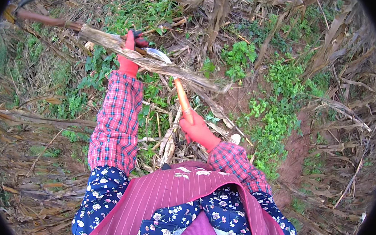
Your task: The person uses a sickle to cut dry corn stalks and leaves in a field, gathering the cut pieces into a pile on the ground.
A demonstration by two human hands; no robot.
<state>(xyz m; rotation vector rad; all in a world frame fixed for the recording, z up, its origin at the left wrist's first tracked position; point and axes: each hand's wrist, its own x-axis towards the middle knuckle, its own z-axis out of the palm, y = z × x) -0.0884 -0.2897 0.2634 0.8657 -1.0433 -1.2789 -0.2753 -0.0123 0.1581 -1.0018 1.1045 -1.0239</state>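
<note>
My left hand (130, 55), in a red glove with dark fingers, is closed around a dried corn stalk (175, 70). The stalk slants across the view, its dry leaf sheath reaching down to the right. In a red glove too, my right hand (199, 129) grips the orange handle (182, 95) of a sickle. The pale curved sickle blade (159, 54) lies beside the stalk, close to my left fingers. Part of the blade and the top of the handle pass behind the stalk, so whether the edge touches it I cannot tell.
Green weeds (270, 125) grow over reddish soil (295, 148) to the right. Dry corn stalks and leaves (33, 170) lie thickly at the left, with more withered leaves (342, 64) at the upper right. Directly below my hands is dry leaf litter (169, 146).
</note>
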